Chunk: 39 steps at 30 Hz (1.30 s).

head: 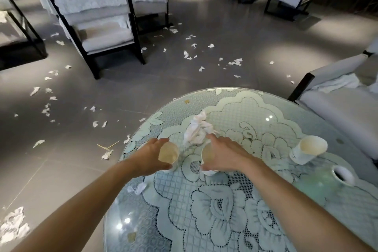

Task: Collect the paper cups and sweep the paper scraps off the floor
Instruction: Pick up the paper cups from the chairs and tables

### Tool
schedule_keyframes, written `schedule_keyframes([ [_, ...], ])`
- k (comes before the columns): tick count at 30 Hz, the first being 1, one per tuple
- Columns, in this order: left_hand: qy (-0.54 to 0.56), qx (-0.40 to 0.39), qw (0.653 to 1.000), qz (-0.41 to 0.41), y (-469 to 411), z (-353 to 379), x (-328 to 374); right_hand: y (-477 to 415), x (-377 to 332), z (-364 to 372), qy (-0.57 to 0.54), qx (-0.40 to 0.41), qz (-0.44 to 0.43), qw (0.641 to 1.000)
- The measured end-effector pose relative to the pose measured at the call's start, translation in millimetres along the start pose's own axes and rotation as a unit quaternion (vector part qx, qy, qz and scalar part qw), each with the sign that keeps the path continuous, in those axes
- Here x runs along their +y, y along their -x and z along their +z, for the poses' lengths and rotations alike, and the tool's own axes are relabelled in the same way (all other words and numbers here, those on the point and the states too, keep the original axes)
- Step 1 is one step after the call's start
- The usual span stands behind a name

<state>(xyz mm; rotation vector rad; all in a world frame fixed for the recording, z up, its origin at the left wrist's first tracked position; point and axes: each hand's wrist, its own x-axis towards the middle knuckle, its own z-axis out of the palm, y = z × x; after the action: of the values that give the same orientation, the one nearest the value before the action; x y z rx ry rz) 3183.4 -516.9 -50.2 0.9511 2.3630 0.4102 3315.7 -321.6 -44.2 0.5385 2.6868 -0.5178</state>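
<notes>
Three cups are standing on the round table (204, 221), and I am holding two of them. The left cup (168, 153) is sitting close to the table's left edge, with the drop to the floor (143, 88) just beyond my knuckles. The right cup (207, 153) is sitting beside it, further in. The third cup (308, 149) is leaning near the right edge, well apart from both hands. Near it a white-rimmed round opening (343, 175) is showing, and I cannot tell whether it is a cup. An armchair (337, 104) is crowding the table's right side. To the left and ahead the floor is lying open as far as a chair (106, 32). Scraps (236, 62) are lying all over that floor, too many for me to count. One crumpled tissue (196, 131) is lying on the table just past my fingertips, and one small wad (137, 187) is lying near the left rim. Both my arms are reaching forward over the near edge. My left hand (151, 155) is curling round the left cup from its outer side. My right hand (223, 155) is wrapping the right cup likewise, thumb nearest me.
</notes>
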Motion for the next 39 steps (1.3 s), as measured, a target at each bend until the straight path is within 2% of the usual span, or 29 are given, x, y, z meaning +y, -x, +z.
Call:
schedule_keyframes([
  [4, 0.014, 0.004, 1.0, -0.004, 1, 0, -6, 0, -15, 9, -0.044, -0.026, -0.022, 0.998],
  [6, 0.017, 0.004, 1.0, -0.008, 1, -1, -8, -2, -14, 8, -0.151, -0.036, 0.001, 0.988],
  [8, 0.019, 0.002, 1.0, -0.01, -1, -2, -9, -9, -7, 5, -0.265, 0.013, 0.043, 0.963],
  [10, 0.02, 0.0, 1.0, -0.01, -2, -3, -10, -21, 7, 4, -0.303, 0.061, 0.095, 0.946],
  [14, 0.024, 0.0, 1.0, -0.006, -6, -7, -12, -47, 30, 9, -0.298, 0.03, 0.152, 0.942],
  [18, 0.014, 0.0, 1.0, -0.001, -10, -13, -17, -79, 29, 11, -0.308, 0.01, 0.132, 0.942],
  [20, -0.007, -0.003, 1.0, 0.004, -13, -16, -20, -98, 23, 10, -0.266, 0.011, 0.116, 0.957],
  [25, -0.025, -0.017, 0.999, 0.013, -19, -16, -22, -135, 4, 12, -0.061, -0.001, 0.112, 0.992],
  [31, 0.009, -0.022, 1.0, -0.001, -20, -17, -23, -134, 0, 13, -0.128, 0.051, 0.054, 0.989],
  [34, 0.015, -0.021, 1.0, 0.003, -18, -15, -20, -118, 9, 13, -0.222, 0.078, 0.096, 0.967],
  [39, 0.028, -0.022, 0.999, 0.023, -12, -2, -7, -80, 18, -21, -0.426, 0.118, 0.099, 0.892],
])
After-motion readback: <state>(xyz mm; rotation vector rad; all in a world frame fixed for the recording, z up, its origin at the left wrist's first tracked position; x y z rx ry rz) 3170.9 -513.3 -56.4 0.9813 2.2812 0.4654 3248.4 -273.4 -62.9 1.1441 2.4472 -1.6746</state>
